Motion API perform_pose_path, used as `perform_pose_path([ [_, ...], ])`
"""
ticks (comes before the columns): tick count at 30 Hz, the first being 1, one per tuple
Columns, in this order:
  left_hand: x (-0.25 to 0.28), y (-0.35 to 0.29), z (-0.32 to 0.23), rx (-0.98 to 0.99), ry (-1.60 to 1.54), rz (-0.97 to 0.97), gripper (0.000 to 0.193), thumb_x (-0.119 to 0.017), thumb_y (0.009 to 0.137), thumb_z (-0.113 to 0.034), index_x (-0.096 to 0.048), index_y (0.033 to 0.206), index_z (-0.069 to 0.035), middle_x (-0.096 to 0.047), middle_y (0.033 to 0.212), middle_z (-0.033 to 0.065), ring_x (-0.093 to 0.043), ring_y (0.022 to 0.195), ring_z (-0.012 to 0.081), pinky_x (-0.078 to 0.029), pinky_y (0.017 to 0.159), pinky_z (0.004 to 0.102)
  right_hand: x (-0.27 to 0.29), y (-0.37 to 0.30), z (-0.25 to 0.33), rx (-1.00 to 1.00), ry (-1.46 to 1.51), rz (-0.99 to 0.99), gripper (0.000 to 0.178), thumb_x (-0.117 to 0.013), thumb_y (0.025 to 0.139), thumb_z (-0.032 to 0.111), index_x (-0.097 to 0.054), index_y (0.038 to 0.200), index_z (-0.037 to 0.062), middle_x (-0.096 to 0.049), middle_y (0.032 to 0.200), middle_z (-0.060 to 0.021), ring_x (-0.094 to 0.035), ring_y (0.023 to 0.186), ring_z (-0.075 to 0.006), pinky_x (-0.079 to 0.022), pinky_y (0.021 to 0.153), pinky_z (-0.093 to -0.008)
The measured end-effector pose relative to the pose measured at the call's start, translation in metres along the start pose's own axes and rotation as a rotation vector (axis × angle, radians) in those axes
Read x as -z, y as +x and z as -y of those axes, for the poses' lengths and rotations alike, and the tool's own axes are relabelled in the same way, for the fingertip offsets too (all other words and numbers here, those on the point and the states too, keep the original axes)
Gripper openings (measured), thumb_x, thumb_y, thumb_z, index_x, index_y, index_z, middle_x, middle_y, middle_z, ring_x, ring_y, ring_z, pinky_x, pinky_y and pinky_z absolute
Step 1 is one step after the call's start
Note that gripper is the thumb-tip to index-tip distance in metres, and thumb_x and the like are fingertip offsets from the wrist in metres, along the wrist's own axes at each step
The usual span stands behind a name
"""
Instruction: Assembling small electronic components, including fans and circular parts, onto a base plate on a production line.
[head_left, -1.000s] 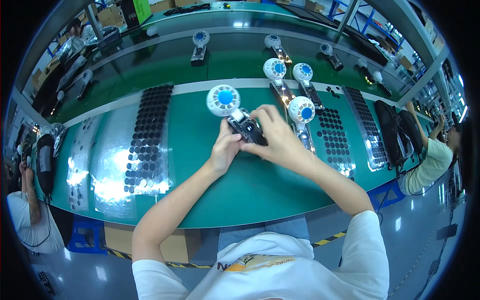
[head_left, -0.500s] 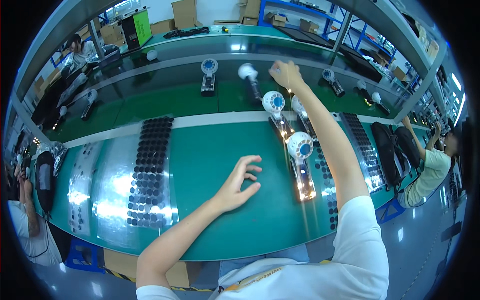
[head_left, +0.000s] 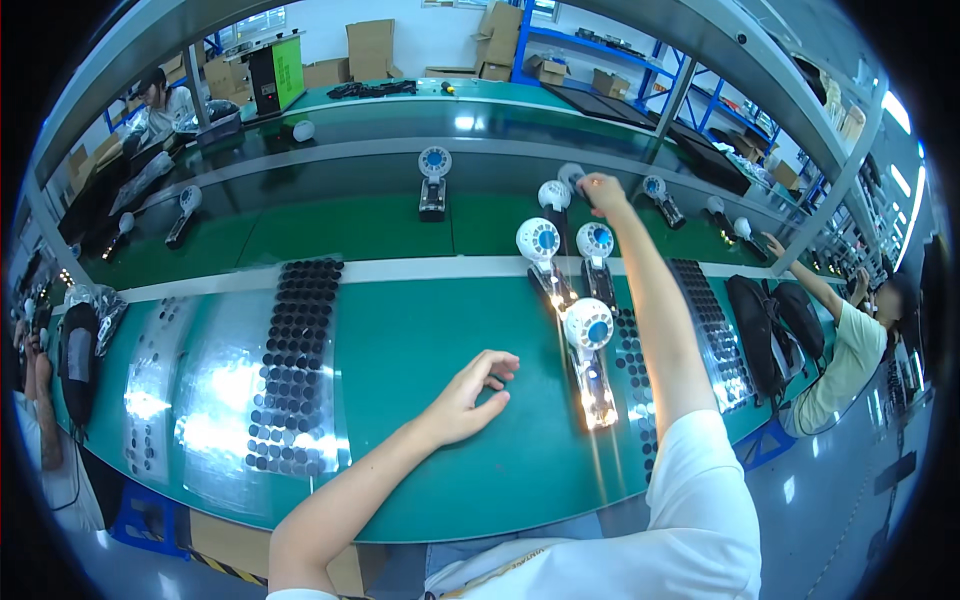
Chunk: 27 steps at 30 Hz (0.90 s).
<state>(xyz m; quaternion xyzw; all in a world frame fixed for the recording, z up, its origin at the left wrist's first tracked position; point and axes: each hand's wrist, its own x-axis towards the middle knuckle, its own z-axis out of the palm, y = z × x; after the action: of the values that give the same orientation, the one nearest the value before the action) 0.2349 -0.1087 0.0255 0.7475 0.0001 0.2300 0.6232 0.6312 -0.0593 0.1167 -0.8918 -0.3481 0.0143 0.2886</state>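
My left hand (head_left: 468,402) hovers over the green table, fingers loosely curled and apart, holding nothing. My right hand (head_left: 603,194) reaches out over the dark green belt. Its fingers are bent together beside a blurred grey round piece (head_left: 571,176); whether they grip it is unclear. Just left of it stands a device with a white ball-like head (head_left: 553,196). Nearer me are three devices with white round heads and blue centres: a left one (head_left: 538,240), a right one (head_left: 596,240) and a front one (head_left: 588,325). The front one's clear handle (head_left: 595,390) glows with lights.
Sheets of black round pads (head_left: 295,370) lie left of my left hand, others (head_left: 710,320) to the right. Another device (head_left: 433,185) stands on the belt, with more further along. Dark bags (head_left: 765,320) lie at right, where a person (head_left: 850,350) sits. A metal frame spans overhead.
My right hand has drawn back slightly toward me and right. The blurred white-headed device left of it has come closer to the hand. My left hand keeps its pose. The view has shifted slightly.
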Motion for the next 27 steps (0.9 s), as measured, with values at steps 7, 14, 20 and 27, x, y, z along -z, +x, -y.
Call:
perform_pose_path([
  [7, 0.002, -0.008, -0.005, 0.111, -0.181, -0.057, 0.034, -0.052, 0.083, -0.004, -0.044, 0.117, -0.002, -0.052, 0.111, 0.0127, -0.052, 0.101, 0.0199, -0.043, 0.083, 0.0291, 0.062, -0.173, 0.047, 0.305, 0.803, 0.118, 0.017, -0.054, 0.085, 0.015, -0.062, 0.098, 0.0082, -0.055, 0.08, -0.0052, -0.052, 0.067, -0.0097, -0.044, 0.064, -0.0206],
  [14, -0.016, -0.009, -0.006, -0.098, -0.625, -0.225, 0.062, -0.067, 0.076, -0.009, -0.033, 0.127, -0.003, -0.05, 0.118, 0.0167, -0.051, 0.106, 0.0221, -0.044, 0.087, 0.0314, 0.037, -0.344, 0.022, 0.752, 0.268, 0.173, 0.018, -0.06, 0.074, 0.006, -0.064, 0.091, 0.0119, -0.055, 0.093, -0.0104, -0.053, 0.078, -0.0232, -0.043, 0.066, -0.0303],
  [20, -0.009, -0.008, -0.019, 0.224, -0.376, -0.202, 0.057, -0.066, 0.073, -0.005, -0.036, 0.122, -0.002, -0.056, 0.112, 0.0162, -0.058, 0.094, 0.0219, -0.047, 0.084, 0.031, 0.032, -0.394, 0.001, 0.855, 0.238, 0.175, 0.033, -0.064, 0.07, 0.002, -0.066, 0.101, 0.0161, -0.047, 0.121, -0.0143, -0.054, 0.094, -0.0286, -0.046, 0.074, -0.0341],
  [27, -0.004, -0.007, -0.013, 0.377, -0.342, -0.208, 0.056, -0.066, 0.073, -0.015, -0.04, 0.12, 0.002, -0.055, 0.112, 0.0197, -0.058, 0.098, 0.0259, -0.048, 0.086, 0.0347, 0.107, -0.414, -0.108, 0.354, 0.145, -0.037, 0.02, -0.06, 0.072, -0.004, -0.066, 0.09, 0.0018, -0.061, 0.103, -0.0082, -0.057, 0.087, -0.0196, -0.045, 0.07, -0.025],
])
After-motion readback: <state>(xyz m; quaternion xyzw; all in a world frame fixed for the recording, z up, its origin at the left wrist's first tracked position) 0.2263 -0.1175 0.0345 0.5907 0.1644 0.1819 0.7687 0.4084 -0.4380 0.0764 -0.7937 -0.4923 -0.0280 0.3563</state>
